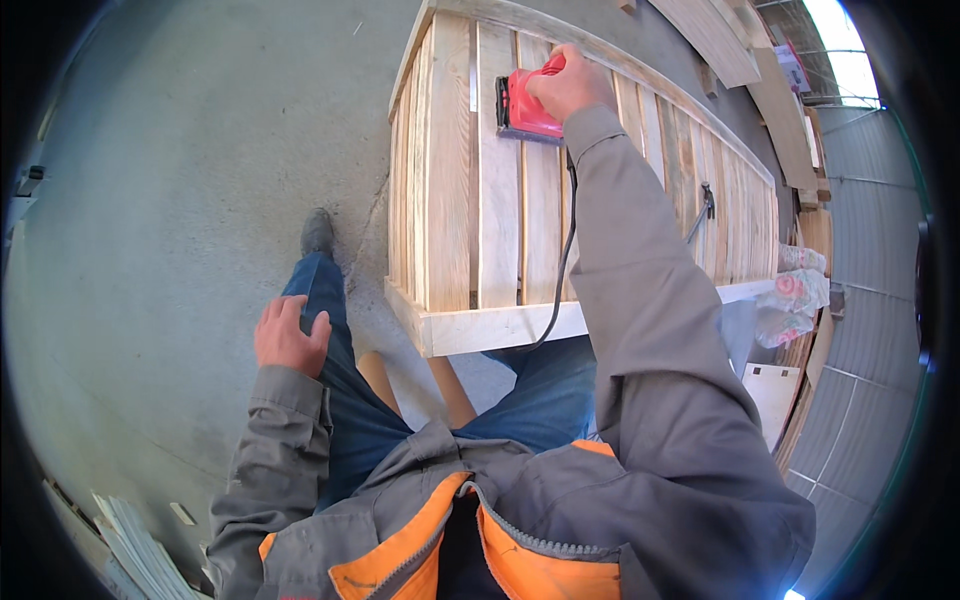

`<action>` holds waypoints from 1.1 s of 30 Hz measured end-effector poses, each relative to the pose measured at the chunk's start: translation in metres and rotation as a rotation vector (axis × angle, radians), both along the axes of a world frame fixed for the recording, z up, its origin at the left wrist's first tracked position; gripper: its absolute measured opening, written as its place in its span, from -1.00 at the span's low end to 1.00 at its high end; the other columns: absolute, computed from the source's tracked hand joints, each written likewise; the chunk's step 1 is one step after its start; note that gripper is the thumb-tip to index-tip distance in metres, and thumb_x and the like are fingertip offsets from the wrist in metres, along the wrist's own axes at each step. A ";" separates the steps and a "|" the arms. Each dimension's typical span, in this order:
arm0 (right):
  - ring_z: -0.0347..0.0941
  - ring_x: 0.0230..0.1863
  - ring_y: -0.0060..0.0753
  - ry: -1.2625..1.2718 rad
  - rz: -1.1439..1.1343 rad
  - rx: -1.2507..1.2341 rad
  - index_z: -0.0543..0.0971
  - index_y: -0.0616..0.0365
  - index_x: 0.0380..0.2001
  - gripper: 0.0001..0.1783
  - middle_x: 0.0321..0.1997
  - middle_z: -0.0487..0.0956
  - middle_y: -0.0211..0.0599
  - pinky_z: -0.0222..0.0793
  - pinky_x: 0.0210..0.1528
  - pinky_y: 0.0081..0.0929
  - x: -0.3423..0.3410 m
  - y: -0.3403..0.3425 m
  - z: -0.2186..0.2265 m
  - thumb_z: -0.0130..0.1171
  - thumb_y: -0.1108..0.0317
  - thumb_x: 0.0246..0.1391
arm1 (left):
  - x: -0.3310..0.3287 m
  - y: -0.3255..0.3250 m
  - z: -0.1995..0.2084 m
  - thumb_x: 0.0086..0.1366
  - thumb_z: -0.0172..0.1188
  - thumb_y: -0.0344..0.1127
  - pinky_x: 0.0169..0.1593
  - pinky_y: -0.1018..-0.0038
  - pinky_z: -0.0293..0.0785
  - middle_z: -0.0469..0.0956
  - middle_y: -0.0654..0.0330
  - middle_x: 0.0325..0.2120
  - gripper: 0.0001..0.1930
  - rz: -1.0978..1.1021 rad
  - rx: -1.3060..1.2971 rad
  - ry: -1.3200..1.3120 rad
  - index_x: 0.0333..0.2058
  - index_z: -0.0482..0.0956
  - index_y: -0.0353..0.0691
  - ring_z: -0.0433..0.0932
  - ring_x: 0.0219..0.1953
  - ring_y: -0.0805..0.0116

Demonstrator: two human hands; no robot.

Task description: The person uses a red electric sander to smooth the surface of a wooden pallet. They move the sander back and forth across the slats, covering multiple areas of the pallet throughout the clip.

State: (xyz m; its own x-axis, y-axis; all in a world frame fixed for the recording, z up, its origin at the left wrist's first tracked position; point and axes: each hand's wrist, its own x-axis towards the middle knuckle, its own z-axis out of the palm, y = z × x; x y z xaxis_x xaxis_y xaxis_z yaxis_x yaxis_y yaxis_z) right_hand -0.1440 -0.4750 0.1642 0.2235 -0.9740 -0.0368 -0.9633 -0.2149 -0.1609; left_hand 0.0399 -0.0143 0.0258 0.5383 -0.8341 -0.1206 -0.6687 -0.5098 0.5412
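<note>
A long slatted wooden piece (500, 220) with a raised frame stands in front of me, its pale planks set side by side with narrow gaps. My right hand (575, 85) is closed around a red electric sander (530, 100), whose dark flat base rests on the slats toward the far left end. From the sander a black cord (567, 240) runs back over the near edge. My left hand (290, 335) lies on my left thigh, fingers spread, holding nothing. Farther right on the slats lies a hammer (706, 205).
Wooden boards (715, 40) lie on the floor beyond the slatted piece at the far right. Wrapped bundles (795, 290) sit by its right end, near a corrugated wall (870, 250). Pale strips (140, 550) are stacked at the lower left on the concrete floor (190, 200).
</note>
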 end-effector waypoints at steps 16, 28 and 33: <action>0.65 0.15 0.04 -0.014 0.069 -0.088 0.61 -0.06 0.12 -0.27 0.13 0.70 -0.01 0.56 0.22 -0.17 0.037 -0.085 -0.005 0.46 -0.20 -0.08 | -0.001 -0.009 0.001 0.19 0.46 -0.17 0.15 0.11 0.50 0.68 0.06 -0.04 -0.59 0.010 0.036 -0.032 -0.03 0.69 -0.22 0.60 0.07 -0.03; 0.62 0.16 0.06 -0.003 0.034 0.064 0.62 -0.19 0.06 -0.56 0.13 0.58 -0.02 0.58 0.17 -0.12 0.001 0.042 0.020 0.35 0.01 0.12 | -0.005 -0.001 -0.003 0.23 0.44 -0.10 0.15 0.09 0.49 0.67 0.06 -0.01 -0.58 0.014 0.034 -0.055 -0.01 0.69 -0.20 0.59 0.11 -0.03; 0.62 0.13 0.09 -0.004 0.036 0.075 0.60 -0.17 0.10 -0.54 0.12 0.56 -0.01 0.58 0.17 -0.09 -0.012 0.074 0.016 0.32 0.06 0.13 | -0.006 0.000 0.002 0.22 0.45 -0.11 0.16 0.09 0.49 0.67 0.06 -0.01 -0.57 0.029 0.053 -0.029 0.00 0.69 -0.20 0.60 0.10 -0.02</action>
State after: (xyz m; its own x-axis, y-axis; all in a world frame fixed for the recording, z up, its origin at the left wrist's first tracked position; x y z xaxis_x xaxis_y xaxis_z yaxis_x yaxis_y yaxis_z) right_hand -0.1558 -0.4010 0.1806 0.2585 -0.9599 -0.1086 -0.9545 -0.2365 -0.1818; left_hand 0.0335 -0.0146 0.0276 0.5663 -0.8108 -0.1482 -0.6679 -0.5567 0.4940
